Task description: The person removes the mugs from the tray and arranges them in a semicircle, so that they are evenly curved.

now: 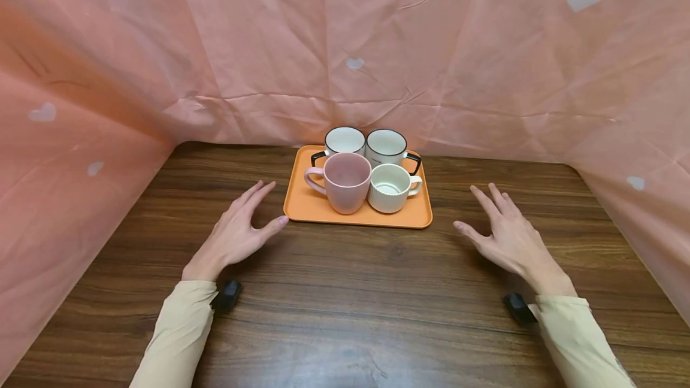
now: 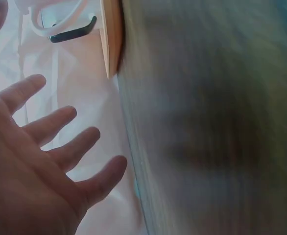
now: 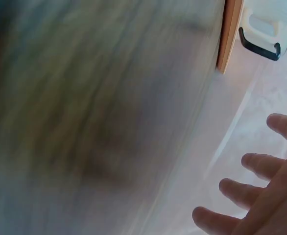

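Note:
An orange tray [image 1: 323, 213] lies near the back of the table, bearing several mugs. At its front left stands a pink mug [image 1: 347, 187], handle to the left. Beside it is a short ribbed white cup [image 1: 389, 193], handle to the right. Behind them are two white mugs with dark rims, the left one [image 1: 345, 138] partly hidden by the pink mug, the right one [image 1: 386, 145] with a black handle. My left hand [image 1: 235, 232] is just left of the tray, fingers spread, holding nothing. My right hand [image 1: 509, 238] is spread out right of the tray, apart from it.
The dark wooden table [image 1: 366, 304] stretches in front of the tray. A pink cloth [image 1: 269, 47] with pale hearts hangs behind the table and along both sides. Each wrist bears a small black device [image 1: 229, 295].

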`<control>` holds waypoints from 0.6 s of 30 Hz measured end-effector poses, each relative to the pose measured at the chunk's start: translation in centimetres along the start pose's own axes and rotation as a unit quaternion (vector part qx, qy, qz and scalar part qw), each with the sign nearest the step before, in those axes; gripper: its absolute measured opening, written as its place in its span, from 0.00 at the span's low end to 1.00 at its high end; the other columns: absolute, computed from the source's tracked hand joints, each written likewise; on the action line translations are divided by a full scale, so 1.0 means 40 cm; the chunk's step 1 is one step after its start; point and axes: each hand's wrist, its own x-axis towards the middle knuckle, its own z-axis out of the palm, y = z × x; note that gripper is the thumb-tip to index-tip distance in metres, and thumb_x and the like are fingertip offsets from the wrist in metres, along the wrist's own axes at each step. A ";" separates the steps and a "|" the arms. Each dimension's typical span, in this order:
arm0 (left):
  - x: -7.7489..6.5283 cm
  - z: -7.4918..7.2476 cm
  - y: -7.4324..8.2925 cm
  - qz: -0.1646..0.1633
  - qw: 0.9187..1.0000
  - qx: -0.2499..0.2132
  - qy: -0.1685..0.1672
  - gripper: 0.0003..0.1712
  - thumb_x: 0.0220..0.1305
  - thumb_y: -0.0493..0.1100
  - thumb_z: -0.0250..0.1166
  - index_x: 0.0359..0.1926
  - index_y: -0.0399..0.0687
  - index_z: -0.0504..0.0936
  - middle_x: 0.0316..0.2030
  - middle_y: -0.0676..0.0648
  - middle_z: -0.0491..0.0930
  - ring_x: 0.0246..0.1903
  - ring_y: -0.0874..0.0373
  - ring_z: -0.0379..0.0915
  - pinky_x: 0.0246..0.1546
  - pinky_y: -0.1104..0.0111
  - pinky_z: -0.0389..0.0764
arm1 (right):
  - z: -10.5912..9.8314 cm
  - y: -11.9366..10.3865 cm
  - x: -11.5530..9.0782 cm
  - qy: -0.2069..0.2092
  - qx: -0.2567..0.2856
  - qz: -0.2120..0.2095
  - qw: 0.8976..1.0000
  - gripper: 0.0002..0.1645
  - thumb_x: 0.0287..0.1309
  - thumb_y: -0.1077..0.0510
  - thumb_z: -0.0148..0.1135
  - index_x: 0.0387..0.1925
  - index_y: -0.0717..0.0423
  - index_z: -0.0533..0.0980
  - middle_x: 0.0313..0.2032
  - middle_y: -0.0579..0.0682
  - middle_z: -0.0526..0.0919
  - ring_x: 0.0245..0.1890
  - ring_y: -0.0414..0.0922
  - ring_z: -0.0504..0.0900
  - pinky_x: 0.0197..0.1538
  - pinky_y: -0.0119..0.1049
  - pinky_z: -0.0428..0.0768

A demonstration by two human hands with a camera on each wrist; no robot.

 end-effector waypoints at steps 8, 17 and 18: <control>0.058 0.012 0.010 0.017 0.998 -0.058 -0.013 0.47 0.64 0.70 0.64 0.79 0.63 0.61 0.80 0.42 0.55 0.78 0.37 0.51 0.72 0.35 0.55 | 0.010 -0.030 0.035 -0.012 0.041 -0.039 0.998 0.48 0.67 0.29 0.57 0.79 0.47 0.59 0.77 0.66 0.59 0.74 0.71 0.60 0.63 0.75 0.64; 0.114 0.027 0.002 0.007 0.996 -0.073 -0.047 0.49 0.63 0.68 0.66 0.79 0.61 0.60 0.79 0.40 0.54 0.78 0.38 0.49 0.73 0.37 0.56 | 0.029 -0.063 0.081 0.002 0.102 -0.098 0.990 0.40 0.68 0.39 0.63 0.74 0.52 0.67 0.72 0.64 0.68 0.72 0.66 0.66 0.69 0.67 0.65; 0.118 0.028 -0.001 0.006 0.996 -0.073 -0.049 0.49 0.63 0.68 0.67 0.79 0.61 0.59 0.79 0.40 0.55 0.78 0.38 0.49 0.74 0.37 0.56 | 0.031 -0.068 0.086 0.004 0.108 -0.100 0.989 0.40 0.68 0.39 0.63 0.74 0.53 0.67 0.71 0.64 0.69 0.72 0.65 0.67 0.69 0.66 0.66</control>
